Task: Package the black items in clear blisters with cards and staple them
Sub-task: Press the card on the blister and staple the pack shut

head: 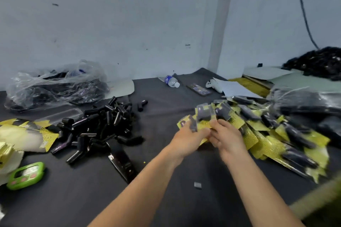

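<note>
Grasping finished yellow-card clear-blister packs (203, 117), left grip (186, 134) and right grip (227, 135) work beside a big finished pile (276, 134); many loose black plastic tubes (99, 121) still wait, unpacked, on the dark counter (166, 180).

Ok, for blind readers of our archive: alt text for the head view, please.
The left hand and right hand hold yellow-carded blister packs beside a pile of finished packs on a table; loose black items, a stapler and a green timer lie left.
</note>
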Tool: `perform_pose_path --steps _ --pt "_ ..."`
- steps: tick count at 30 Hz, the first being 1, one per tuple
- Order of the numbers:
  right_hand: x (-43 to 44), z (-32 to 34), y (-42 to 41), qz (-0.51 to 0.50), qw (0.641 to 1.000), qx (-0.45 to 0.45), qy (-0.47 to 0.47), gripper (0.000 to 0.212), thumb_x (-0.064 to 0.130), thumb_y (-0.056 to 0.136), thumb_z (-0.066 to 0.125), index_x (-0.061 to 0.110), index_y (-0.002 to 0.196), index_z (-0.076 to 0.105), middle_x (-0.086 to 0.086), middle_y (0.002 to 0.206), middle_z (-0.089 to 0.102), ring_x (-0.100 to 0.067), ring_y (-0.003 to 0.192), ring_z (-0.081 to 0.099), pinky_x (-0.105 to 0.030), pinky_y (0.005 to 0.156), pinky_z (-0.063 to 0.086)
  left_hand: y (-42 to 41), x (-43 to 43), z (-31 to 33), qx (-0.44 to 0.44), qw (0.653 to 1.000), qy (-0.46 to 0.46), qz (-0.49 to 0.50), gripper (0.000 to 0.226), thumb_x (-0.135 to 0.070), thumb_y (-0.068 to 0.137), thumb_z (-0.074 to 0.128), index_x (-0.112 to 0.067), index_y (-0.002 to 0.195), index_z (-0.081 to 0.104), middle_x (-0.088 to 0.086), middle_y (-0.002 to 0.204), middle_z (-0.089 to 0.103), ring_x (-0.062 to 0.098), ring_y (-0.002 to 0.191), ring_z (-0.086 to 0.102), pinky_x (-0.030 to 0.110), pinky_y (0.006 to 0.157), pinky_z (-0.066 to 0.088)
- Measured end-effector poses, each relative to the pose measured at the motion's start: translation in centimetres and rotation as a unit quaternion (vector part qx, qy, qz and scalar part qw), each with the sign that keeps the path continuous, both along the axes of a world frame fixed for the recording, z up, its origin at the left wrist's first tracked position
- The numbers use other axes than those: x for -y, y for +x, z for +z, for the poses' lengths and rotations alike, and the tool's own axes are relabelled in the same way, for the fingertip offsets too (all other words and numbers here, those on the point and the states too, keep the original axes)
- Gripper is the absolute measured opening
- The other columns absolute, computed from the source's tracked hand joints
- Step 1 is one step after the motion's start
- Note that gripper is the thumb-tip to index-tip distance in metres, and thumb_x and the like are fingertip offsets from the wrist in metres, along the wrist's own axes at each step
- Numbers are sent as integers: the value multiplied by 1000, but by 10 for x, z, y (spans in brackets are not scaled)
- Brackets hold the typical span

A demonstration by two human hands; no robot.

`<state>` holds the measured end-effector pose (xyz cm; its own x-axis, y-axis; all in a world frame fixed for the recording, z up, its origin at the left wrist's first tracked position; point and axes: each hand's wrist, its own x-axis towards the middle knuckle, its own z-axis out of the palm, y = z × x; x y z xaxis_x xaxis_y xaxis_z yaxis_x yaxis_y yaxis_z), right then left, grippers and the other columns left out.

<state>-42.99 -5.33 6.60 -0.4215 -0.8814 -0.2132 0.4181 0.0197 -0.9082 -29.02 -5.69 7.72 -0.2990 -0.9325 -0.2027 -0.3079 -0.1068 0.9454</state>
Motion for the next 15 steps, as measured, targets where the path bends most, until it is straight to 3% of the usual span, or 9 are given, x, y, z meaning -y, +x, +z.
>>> perform_pose_path --steps 2,3,5,7,10,12,15 --pt "-11 -14 -12 -39 991 -116 45 59 0 85 74 17 139 57 -6 120 68 -18 90 70 -31 69 59 -10 0 -8 63 997 2 -52 94 -60 65 73 -35 150 42 -11 145 56 9 123 57 29 102 48" --pt "-18 -19 -13 -61 977 -191 66 58 1 81 74 26 133 61 2 120 67 -14 92 68 -32 72 57 -10 1 -12 80 995 -7 -67 93 -55 65 75 -37 150 43 -14 143 55 7 120 57 25 97 48" --pt "-32 -25 -7 -83 948 -293 90 41 10 79 71 39 107 68 19 101 69 -2 74 66 -26 60 49 -4 4 -15 93 993 -32 -66 80 -40 73 75 -37 148 49 -16 134 55 3 110 59 15 81 47" --pt "-37 -29 10 -61 944 -315 83 30 14 81 69 43 92 69 21 90 70 -1 65 66 -24 53 44 8 7 -14 82 994 -67 -27 57 -22 80 73 -32 136 63 -15 123 64 2 104 63 12 75 49" --pt "-35 -31 51 10 939 -341 45 27 17 86 67 44 85 72 22 89 72 2 81 65 -24 63 47 38 10 -1 52 993 -101 43 30 3 88 65 -14 110 76 1 95 79 6 80 74 20 71 61" --pt "-30 -27 82 60 941 -334 15 29 16 85 66 44 82 74 25 84 73 6 83 65 -23 66 48 67 9 11 72 987 -122 71 24 5 87 66 -15 94 77 5 80 79 5 54 67 23 55 58" --pt "-17 -15 130 125 925 -358 -17 35 16 83 63 49 84 74 29 80 72 9 77 65 -20 62 46 120 7 25 125 966 -156 163 16 -7 77 77 -23 77 73 -1 61 73 10 45 64 25 45 53"
